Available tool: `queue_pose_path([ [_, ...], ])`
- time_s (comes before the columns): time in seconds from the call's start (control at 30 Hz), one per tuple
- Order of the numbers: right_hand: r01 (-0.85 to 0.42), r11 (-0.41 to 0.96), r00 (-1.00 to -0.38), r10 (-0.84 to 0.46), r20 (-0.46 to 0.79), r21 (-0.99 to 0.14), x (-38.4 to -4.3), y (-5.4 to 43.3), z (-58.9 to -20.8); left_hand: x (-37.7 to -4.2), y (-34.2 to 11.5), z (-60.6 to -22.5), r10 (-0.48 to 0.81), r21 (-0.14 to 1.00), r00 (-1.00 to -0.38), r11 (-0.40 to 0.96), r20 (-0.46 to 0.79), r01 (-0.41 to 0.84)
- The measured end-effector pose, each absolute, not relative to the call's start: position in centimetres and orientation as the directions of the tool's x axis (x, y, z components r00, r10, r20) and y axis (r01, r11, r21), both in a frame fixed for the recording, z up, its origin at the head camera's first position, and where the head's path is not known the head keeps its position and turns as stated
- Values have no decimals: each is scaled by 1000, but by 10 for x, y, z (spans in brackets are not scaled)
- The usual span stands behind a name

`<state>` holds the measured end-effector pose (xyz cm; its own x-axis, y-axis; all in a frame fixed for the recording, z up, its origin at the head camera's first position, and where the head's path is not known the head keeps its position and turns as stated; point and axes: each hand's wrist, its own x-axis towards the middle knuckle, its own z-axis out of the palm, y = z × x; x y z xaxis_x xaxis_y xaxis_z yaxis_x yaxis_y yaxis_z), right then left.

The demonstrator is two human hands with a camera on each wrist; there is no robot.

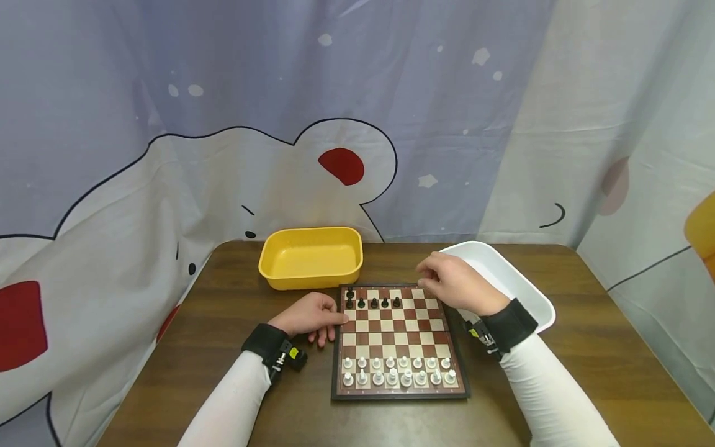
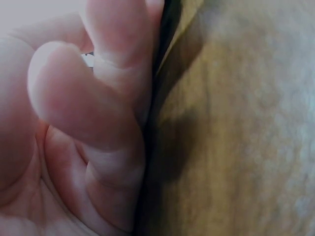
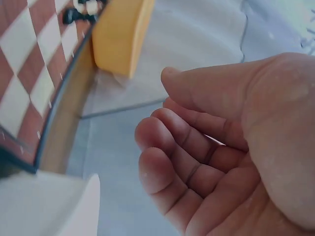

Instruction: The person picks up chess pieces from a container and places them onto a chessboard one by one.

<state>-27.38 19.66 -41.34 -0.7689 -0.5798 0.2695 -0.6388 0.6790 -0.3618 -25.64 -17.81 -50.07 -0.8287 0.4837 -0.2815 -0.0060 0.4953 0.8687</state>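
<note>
A brown-and-white chessboard (image 1: 385,336) lies on the table. White chess pieces (image 1: 406,377) fill its two near rows; several black chess pieces (image 1: 374,303) stand at its far left. My left hand (image 1: 313,319) rests at the board's left edge, one fingertip on the border, the other fingers loosely bent beside it on the table. Past the far right corner of the board, my right hand (image 1: 459,282) hovers beside the white tray (image 1: 539,297). Its fingers (image 3: 156,169) are loosely bent, thumb apart from them, with nothing seen between them in the right wrist view.
Behind the board, to the left, sits a yellow tray (image 1: 311,284). The brown wooden table (image 1: 223,372) ends at a printed curtain (image 1: 268,180) at the back. Black camera straps circle both wrists.
</note>
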Motion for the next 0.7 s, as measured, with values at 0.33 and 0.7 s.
queue_pose_path([
  [0.33,-534,758,-845,-479,237,-374,-288,239,-405,-256,-180,-502,487,866,-829,499,-274,7],
  [0.7,-443,814,-884,-467,28,-376,-297,263,-421,-256,-178,-501,482,864,-829,503,-284,-4],
])
